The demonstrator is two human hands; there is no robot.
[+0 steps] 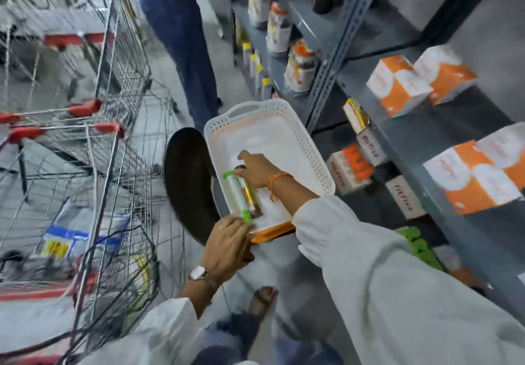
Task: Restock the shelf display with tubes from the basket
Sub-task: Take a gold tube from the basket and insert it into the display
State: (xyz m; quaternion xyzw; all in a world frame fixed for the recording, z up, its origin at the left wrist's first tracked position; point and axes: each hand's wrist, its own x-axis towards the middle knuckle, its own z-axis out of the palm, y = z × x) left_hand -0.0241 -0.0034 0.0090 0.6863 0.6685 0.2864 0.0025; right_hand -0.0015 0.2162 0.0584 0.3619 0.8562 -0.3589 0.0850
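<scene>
Your right hand (257, 172) reaches into the white perforated plastic basket (309, 148) at the centre of the frame, its fingers curled down over the upper ends of two tubes lying side by side on the basket floor, a pale green-capped tube (238, 194) and a gold and brown tube (251, 195) just right of it; whether the fingers are actually closed on either, you cannot tell. Your left hand (227, 244), below them, grips the basket's near orange-edged rim, touching the green-capped tube's lower end. The grey metal shelf rack (338, 49) with orange-and-white cartons (397, 86) fills the right of the frame.
</scene>
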